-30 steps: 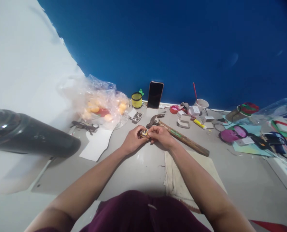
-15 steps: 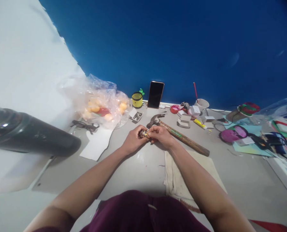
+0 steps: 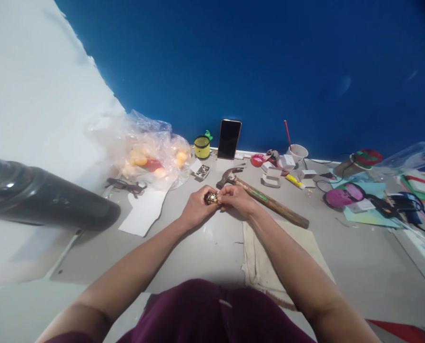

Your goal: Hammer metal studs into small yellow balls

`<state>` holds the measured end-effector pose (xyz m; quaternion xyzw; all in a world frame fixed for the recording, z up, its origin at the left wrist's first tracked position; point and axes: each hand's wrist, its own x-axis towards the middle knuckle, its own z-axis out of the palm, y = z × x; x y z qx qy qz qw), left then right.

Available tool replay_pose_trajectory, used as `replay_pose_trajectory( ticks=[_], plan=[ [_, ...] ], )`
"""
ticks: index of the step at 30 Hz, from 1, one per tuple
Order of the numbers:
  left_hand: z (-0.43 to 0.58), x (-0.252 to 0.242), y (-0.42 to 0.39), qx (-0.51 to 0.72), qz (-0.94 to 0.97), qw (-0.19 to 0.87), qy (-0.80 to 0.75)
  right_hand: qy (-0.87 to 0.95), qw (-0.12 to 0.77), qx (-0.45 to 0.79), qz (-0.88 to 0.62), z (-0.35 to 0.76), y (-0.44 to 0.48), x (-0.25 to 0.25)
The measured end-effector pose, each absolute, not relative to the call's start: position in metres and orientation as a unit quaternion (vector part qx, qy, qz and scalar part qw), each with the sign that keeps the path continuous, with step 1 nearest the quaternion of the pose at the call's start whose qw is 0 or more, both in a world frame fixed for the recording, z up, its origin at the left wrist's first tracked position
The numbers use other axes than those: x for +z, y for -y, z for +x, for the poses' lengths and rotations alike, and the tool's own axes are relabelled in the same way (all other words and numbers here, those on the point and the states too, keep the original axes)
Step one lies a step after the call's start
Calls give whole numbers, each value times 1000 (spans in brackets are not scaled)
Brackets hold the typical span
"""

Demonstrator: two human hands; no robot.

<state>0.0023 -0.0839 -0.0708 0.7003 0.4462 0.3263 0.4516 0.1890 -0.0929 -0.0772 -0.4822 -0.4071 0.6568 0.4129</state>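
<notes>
My left hand (image 3: 195,208) and my right hand (image 3: 238,200) meet over the grey table, fingers pinched together on a small round studded object (image 3: 211,197) with a gold and dark glittering surface. Both hands are closed around it, and most of it is hidden by my fingers. A hammer (image 3: 262,197) with a wooden handle lies just behind my right hand, its steel head pointing left. A small open box of shiny studs (image 3: 203,171) sits beyond my left hand.
A beige cloth (image 3: 298,247) lies under my right forearm. Bagged fruit in clear plastic (image 3: 144,152), a yellow cup (image 3: 202,147), an upright phone (image 3: 229,139), white paper (image 3: 143,213), a black tube (image 3: 44,196) and craft clutter (image 3: 369,200) surround the hands.
My hands keep their grip on the studded object and barely shift. The view drifts slightly.
</notes>
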Motion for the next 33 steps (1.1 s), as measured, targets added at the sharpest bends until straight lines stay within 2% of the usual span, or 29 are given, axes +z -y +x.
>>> replay_pose_trajectory(
  ticks=[11,19,33],
  plan=[
    [3,-77,83,345,681,455,-459,438,398,648,-480,189,91,-77],
    [10,-71,85,375,598,580,-407,410,437,686,-412,199,92,-81],
    [10,-74,84,389,582,591,-400,471,415,635,-451,193,95,-80]
  ],
)
